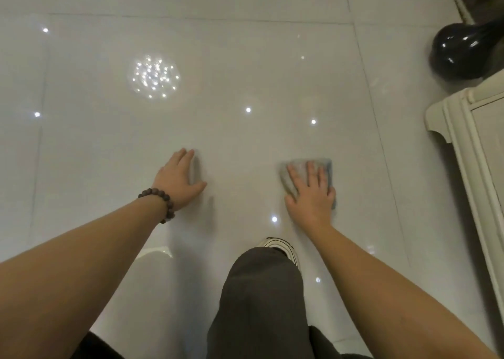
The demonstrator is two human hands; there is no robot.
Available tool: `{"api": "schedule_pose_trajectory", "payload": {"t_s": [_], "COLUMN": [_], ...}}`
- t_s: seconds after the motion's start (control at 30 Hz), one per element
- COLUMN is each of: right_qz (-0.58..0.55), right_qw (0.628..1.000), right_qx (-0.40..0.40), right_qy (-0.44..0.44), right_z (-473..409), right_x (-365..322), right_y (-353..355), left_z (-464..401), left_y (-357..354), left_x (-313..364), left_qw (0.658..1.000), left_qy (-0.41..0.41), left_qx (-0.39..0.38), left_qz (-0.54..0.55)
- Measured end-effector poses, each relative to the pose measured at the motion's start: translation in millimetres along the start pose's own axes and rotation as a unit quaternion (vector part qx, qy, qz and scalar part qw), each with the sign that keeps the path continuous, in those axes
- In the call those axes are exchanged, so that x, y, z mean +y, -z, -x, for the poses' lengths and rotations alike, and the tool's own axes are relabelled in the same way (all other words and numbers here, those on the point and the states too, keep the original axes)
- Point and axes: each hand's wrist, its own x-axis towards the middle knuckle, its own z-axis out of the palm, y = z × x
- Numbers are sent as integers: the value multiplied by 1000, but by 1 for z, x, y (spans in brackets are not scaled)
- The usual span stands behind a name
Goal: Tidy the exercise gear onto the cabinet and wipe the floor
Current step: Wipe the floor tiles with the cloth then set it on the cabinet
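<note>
Right hand point(311, 192), fingers spread flat, presses a grey-blue cloth point(293, 173) on the glossy tiled floor point(245, 72) at centre right; left hand point(178, 180) rests flat at centre, fingers straight and together.

A glossy pale tiled floor point(245, 66), crossed by thin grout lines and dotted with reflected ceiling lights, carries a person crouched over it, one shoe point(281, 245) planted near the middle. The left hand point(178, 180) rests flat on a bare tile with fingers straight, while the right hand point(312, 192) presses spread fingers onto a grey-blue cloth point(296, 167) lying flat on the same tile. At the right edge a cream cabinet point(469, 151) stands on the floor, and beyond it sits a shiny black rounded weight point(455, 55), its far end cut off by the frame.
</note>
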Motion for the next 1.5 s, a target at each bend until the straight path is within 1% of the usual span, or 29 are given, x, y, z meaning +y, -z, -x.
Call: {"api": "schedule_pose_trajectory", "payload": {"t_s": [0.1,0.17,0.23,0.3,0.37,0.43,0.47,0.53,0.6,0.73,0.8,0.87,0.9,1.0,1.03,1.07,1.1,1.13,1.17,1.2,1.23,1.27,1.3,1.33,1.37,1.4,1.43,1.47,1.5], "right_qz": [-97,-164,-182,-175,-168,-130,-97,-27,27,55,72,74,62,8,-5,1,14,33,55,75,80,75,50,5,-41,-63,-52,-33,-23], "right_qw": [995,985,979,976,975,978,982,986,984,986,983,983,987,999,999,996,982,948,897,850,832,853,904,961,993,998,998,999,991], "right_qx": [26,48,69,88,95,88,62,-23,-78,-93,-103,-91,-74,-23,-26,-31,-31,-38,-49,-50,-26,3,22,15,5,4,17,33,53], "right_qy": [-21,11,59,97,111,138,153,161,160,129,132,141,129,27,29,81,184,316,436,518,549,517,423,276,111,-5,-40,10,119], "right_z": [-11,-14,-11,-4,6,13,16,17,17,12,7,1,-1,-1,6,17,31,45,52,45,27,4,-19,-38,-51,-56,-49,-36,-17], "right_x": [0,-11,-31,-56,-84,-112,-125,-148,-163,-178,-177,-173,-172,-191,-206,-220,-233,-240,-238,-231,-221,-208,-196,-187,-183,-190,-207,-227,-248], "right_y": [20,40,60,78,87,87,82,62,40,11,0,-8,-10,-21,-25,-31,-37,-44,-50,-50,-47,-43,-35,-23,-14,-11,-13,-22,-31], "left_z": [23,39,55,72,92,105,110,114,116,115,111,109,109,112,113,114,115,117,119,120,121,122,122,122,121,121,119,117,114], "left_y": [8,18,30,41,49,54,57,61,60,55,52,45,39,18,12,6,2,-1,-3,-5,-5,-3,-1,2,4,7,9,10,11], "left_x": [-16,-26,-32,-37,-42,-51,-57,-71,-87,-117,-128,-135,-137,-140,-140,-140,-140,-139,-140,-142,-145,-148,-151,-154,-156,-157,-157,-157,-156], "left_qw": [999,996,994,992,992,991,990,987,984,976,971,968,966,963,963,962,961,961,961,961,961,960,959,958,956,955,954,953,951], "left_qy": [41,71,91,95,103,120,129,145,163,208,226,245,253,264,266,269,272,273,274,275,277,280,283,287,292,296,300,304,307], "left_qx": [15,23,38,53,53,52,53,61,67,71,74,57,37,-3,-10,-13,-14,-15,-14,-12,-9,-5,0,4,7,9,9,11,13], "left_qz": [-27,-43,-45,-56,-54,-42,-37,-27,-13,0,3,-14,-27,-50,-53,-50,-44,-36,-29,-24,-21,-19,-16,-14,-11,-9,-8,-6,-4]}}
